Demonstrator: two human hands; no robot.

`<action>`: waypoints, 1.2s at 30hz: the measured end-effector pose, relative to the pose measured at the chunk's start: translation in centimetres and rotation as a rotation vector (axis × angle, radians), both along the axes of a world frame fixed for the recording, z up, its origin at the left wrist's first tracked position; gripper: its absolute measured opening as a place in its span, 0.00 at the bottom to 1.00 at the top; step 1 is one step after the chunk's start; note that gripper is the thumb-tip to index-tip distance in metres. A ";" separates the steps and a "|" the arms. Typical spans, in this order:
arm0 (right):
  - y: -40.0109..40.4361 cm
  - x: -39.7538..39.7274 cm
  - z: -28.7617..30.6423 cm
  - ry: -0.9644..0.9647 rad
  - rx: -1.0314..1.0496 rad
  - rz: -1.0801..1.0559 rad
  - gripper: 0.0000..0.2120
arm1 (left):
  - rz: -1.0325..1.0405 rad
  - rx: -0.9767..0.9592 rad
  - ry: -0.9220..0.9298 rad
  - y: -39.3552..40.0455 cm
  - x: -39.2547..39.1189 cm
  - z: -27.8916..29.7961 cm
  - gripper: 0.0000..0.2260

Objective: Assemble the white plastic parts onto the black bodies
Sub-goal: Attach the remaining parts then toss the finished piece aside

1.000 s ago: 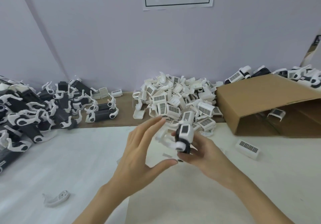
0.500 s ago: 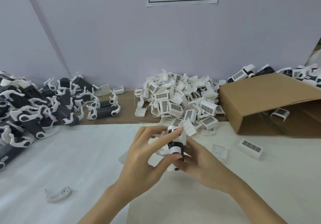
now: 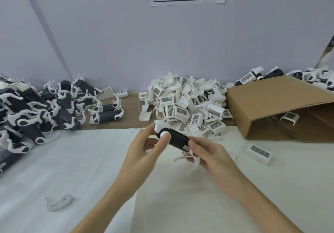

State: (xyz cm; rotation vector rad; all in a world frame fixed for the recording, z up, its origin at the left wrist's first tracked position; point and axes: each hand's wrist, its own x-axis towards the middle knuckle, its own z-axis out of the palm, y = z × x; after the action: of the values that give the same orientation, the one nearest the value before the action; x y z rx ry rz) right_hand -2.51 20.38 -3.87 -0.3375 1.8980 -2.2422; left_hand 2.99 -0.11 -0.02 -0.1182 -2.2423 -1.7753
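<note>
White-covered tabletop [image 3: 72, 160]. Left hand [image 3: 142, 153] pinches white end cap [image 3: 160, 125]; right hand [image 3: 207, 153] grips black body [image 3: 178, 139]. I'd brace it, press cap squarely.

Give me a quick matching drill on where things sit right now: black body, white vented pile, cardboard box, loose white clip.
Things:
1. black body
2. white vented pile
3. cardboard box
4. loose white clip

Places:
A. alone on the white sheet, near left
B. on its side, far right
C. held in both hands, centre
D. heaped against the wall, behind the hands

Pairs: 1-C, 2-D, 3-B, 4-A
</note>
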 end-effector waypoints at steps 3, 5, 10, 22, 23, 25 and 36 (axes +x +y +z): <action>0.1 -0.2 0.3 -0.031 -0.078 -0.033 0.28 | -0.119 0.116 -0.087 -0.2 0.1 0.0 0.18; 0.1 -0.2 0.4 -0.142 -0.182 0.033 0.30 | -0.130 0.182 -0.042 0.4 0.3 0.0 0.17; -0.5 0.5 0.2 -0.304 -0.191 0.197 0.26 | -0.187 0.203 0.029 2.3 1.2 -0.3 0.14; -0.4 0.2 0.4 -0.168 -0.239 0.040 0.25 | -0.022 0.365 -0.238 0.6 -0.4 -0.9 0.28; -0.5 0.3 0.3 -0.141 -0.206 0.028 0.24 | -0.034 0.335 -0.248 0.5 -0.5 -1.0 0.29; -0.6 0.5 0.4 -0.073 -0.111 -0.013 0.25 | -0.061 0.257 -0.236 0.4 -0.5 -1.2 0.27; -0.2 1.4 1.7 0.086 0.186 0.045 0.27 | -0.074 0.170 -0.227 -0.8 -0.5 -0.5 0.33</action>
State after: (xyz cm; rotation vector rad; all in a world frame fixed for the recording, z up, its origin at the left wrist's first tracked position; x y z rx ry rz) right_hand -1.06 20.14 -2.20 -0.4492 2.1000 -2.0341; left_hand 2.46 -0.95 -0.54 0.0375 -2.2482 -2.1043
